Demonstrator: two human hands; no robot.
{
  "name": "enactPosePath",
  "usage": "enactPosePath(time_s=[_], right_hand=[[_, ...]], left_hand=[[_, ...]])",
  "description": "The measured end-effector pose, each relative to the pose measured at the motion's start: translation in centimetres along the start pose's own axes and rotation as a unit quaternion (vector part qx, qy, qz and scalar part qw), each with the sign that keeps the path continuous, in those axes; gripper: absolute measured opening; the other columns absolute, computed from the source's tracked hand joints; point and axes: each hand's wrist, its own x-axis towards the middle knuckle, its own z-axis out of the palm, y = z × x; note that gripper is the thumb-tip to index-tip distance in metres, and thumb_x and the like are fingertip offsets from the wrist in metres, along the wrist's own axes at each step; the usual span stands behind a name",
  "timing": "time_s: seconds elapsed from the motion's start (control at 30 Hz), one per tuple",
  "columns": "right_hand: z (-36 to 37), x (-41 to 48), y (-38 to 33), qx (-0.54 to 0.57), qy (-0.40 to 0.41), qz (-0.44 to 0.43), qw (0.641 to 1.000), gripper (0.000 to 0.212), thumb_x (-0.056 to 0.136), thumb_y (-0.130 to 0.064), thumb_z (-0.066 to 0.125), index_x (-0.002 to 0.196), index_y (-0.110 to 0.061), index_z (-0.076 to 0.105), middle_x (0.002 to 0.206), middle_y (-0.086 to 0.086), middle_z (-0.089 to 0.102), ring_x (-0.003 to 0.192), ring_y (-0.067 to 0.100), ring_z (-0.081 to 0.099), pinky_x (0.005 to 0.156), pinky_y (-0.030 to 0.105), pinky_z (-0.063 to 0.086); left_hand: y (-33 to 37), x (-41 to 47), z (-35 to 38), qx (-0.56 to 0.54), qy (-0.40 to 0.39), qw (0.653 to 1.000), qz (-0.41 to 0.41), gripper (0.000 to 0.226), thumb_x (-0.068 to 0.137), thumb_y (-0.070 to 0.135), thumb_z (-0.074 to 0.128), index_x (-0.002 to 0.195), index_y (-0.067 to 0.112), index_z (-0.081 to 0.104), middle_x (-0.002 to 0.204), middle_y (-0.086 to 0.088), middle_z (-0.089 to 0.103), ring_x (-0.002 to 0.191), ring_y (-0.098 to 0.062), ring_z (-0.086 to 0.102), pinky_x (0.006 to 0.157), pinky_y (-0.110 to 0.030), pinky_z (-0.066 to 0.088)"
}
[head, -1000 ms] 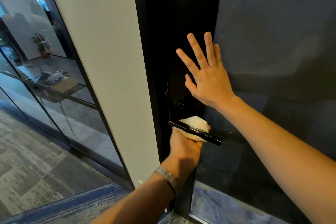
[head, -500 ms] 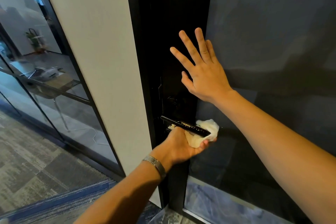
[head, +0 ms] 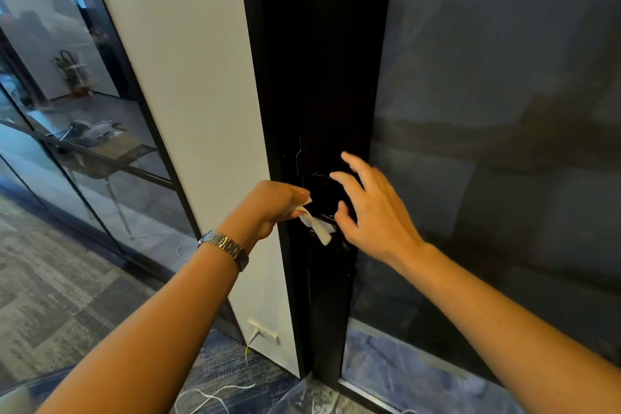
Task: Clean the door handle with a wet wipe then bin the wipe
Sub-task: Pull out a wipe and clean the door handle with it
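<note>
White crumpled wipe [head: 317, 227] pinched in left hand [head: 272, 208], right hand [head: 373, 212] loosely spread, glossy black door [head: 322, 77].

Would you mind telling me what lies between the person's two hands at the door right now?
In the head view, the white wet wipe hangs between the left hand, which pinches it, and the open right hand, against the dark door.

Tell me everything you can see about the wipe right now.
The wipe is a small white sheet, thin and soft-looking, crumpled into a twisted strip. Its upper end is pinched in the left hand at the fingertips; the rest hangs down and to the right in front of the black door frame, near the lock. The right hand hovers open just beside its loose lower end; whether it touches is unclear.
</note>
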Motion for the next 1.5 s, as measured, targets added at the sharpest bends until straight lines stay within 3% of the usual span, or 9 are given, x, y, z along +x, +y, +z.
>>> enactPosePath(time_s=[0.07, 0.13, 0.37, 0.57, 0.77, 0.97, 1.17, 1.4, 1.5], right_hand=[[0.3, -1.0, -0.6, 0.013, -0.039, 0.046, 0.998, 0.035, 0.094, -0.025, 0.048, 0.125, -0.009, 0.054, 0.132, 0.004, 0.047, 0.108, 0.021, 0.057, 0.078, 0.023, 0.044], [0.8, -1.6, -0.9, -0.014, -0.083, 0.093, 0.992, 0.033, 0.099, -0.033, 0.037, 0.11, -0.011, 0.058, 0.114, 0.003, 0.056, 0.091, 0.022, 0.062, 0.063, 0.026, 0.036], [0.6, -1.5, -1.5, -0.037, -0.111, 0.151, 0.981, 0.043, 0.103, -0.034, 0.023, 0.074, -0.014, 0.048, 0.074, 0.006, 0.058, 0.065, 0.024, 0.053, 0.06, 0.03, 0.033], [0.8, -1.5, -1.8, -0.045, -0.1, 0.186, 0.977, 0.046, 0.103, -0.034, 0.023, 0.065, -0.016, 0.043, 0.056, -0.005, 0.039, 0.059, 0.018, 0.043, 0.06, 0.03, 0.032], [1.0, -1.5, -2.0, -0.052, -0.074, 0.207, 0.974, 0.046, 0.102, -0.034, 0.025, 0.066, -0.015, 0.046, 0.065, 0.0, 0.047, 0.062, 0.02, 0.043, 0.062, 0.031, 0.033], [1.1, -1.5, -2.0, -0.051, -0.079, 0.21, 0.973, 0.05, 0.102, -0.034, 0.026, 0.054, -0.021, 0.035, 0.056, -0.005, 0.039, 0.057, 0.018, 0.039, 0.061, 0.03, 0.031], [1.2, -1.5, -2.1, -0.063, -0.073, 0.207, 0.974, 0.051, 0.102, -0.032, 0.026, 0.051, -0.024, 0.033, 0.052, -0.007, 0.037, 0.047, 0.006, 0.033, 0.045, 0.025, 0.021], [1.1, -1.6, -2.2, -0.075, -0.082, 0.212, 0.971, 0.049, 0.102, -0.033, 0.026, 0.056, -0.021, 0.039, 0.053, -0.008, 0.038, 0.047, 0.006, 0.035, 0.045, 0.02, 0.021], [1.1, -1.7, -2.3, -0.071, -0.084, 0.215, 0.97, 0.044, 0.102, -0.033, 0.026, 0.069, -0.016, 0.049, 0.055, -0.008, 0.038, 0.048, 0.006, 0.036, 0.045, 0.018, 0.023]], left_hand=[[0.2, 0.1, -0.4, -0.009, 0.013, 0.999, 0.05, 0.017, 0.087, 0.011, 0.058, 0.101, 0.005, 0.066, 0.096, -0.004, 0.061, 0.083, -0.012, 0.058, 0.064, -0.017, 0.05], [0.2, 0.2, -1.0, -0.013, 0.032, 0.997, 0.067, 0.014, 0.088, 0.011, 0.057, 0.098, 0.007, 0.067, 0.097, -0.006, 0.063, 0.083, -0.012, 0.058, 0.067, -0.017, 0.05], [-4.1, 1.0, -1.1, 0.113, 0.099, 0.983, 0.11, 0.021, 0.089, 0.007, 0.051, 0.103, 0.005, 0.066, 0.08, -0.002, 0.061, 0.071, -0.012, 0.057, 0.062, -0.018, 0.05], [-7.1, 2.1, 0.1, 0.216, 0.109, 0.955, 0.174, 0.028, 0.093, 0.015, 0.048, 0.116, 0.008, 0.061, 0.1, -0.011, 0.064, 0.071, -0.013, 0.054, 0.057, -0.015, 0.042], [-8.2, 3.3, 2.5, 0.257, 0.047, 0.934, 0.243, 0.026, 0.091, 0.005, 0.045, 0.114, 0.006, 0.057, 0.105, -0.013, 0.064, 0.064, -0.004, 0.051, 0.048, -0.001, 0.041], [-9.9, 3.8, 1.4, 0.363, -0.015, 0.864, 0.348, 0.033, 0.093, 0.006, 0.041, 0.123, 0.006, 0.055, 0.127, -0.006, 0.05, 0.112, -0.021, 0.05, 0.092, -0.017, 0.035], [-9.4, 3.7, 1.5, 0.406, -0.06, 0.831, 0.376, 0.033, 0.096, 0.016, 0.04, 0.126, 0.009, 0.052, 0.136, -0.007, 0.041, 0.114, -0.021, 0.049, 0.09, -0.014, 0.031], [-9.1, 3.7, 1.6, 0.431, -0.046, 0.802, 0.411, 0.03, 0.096, 0.012, 0.037, 0.118, 0.005, 0.057, 0.132, -0.008, 0.044, 0.112, -0.021, 0.05, 0.089, -0.017, 0.034], [-9.6, 3.4, 3.2, 0.446, -0.101, 0.771, 0.443, 0.032, 0.095, 0.012, 0.037, 0.12, 0.005, 0.056, 0.132, -0.01, 0.047, 0.108, -0.024, 0.056, 0.093, -0.02, 0.042]])
